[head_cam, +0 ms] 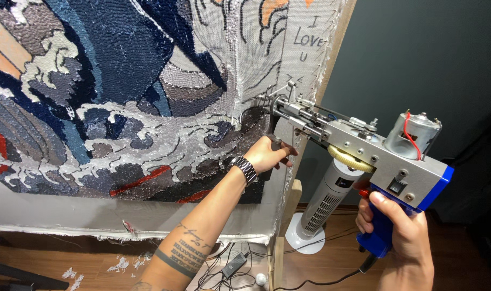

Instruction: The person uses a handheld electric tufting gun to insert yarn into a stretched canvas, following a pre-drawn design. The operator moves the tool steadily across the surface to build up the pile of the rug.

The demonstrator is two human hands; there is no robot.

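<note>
the right hand [399,229] wraps the blue grip of the tufting gun [358,145] while the left hand [269,154] clenches its front handle, steadying the needle against the stretched backing cloth [304,59] near the frame's right edge.

**Tufting gun on cloth, lower right of design**

Tufting gun [358,148] is sitting near-horizontal, nose tilting slightly up-left, needle end touching the tufting cloth [148,97]. Grey metal body, blue pistol grip, yellow gear, silver motor with red wire on top. Cloth is hanging stretched upright, showing blue, grey and white wave loops with red accents; bare strip running along the bottom.
</note>
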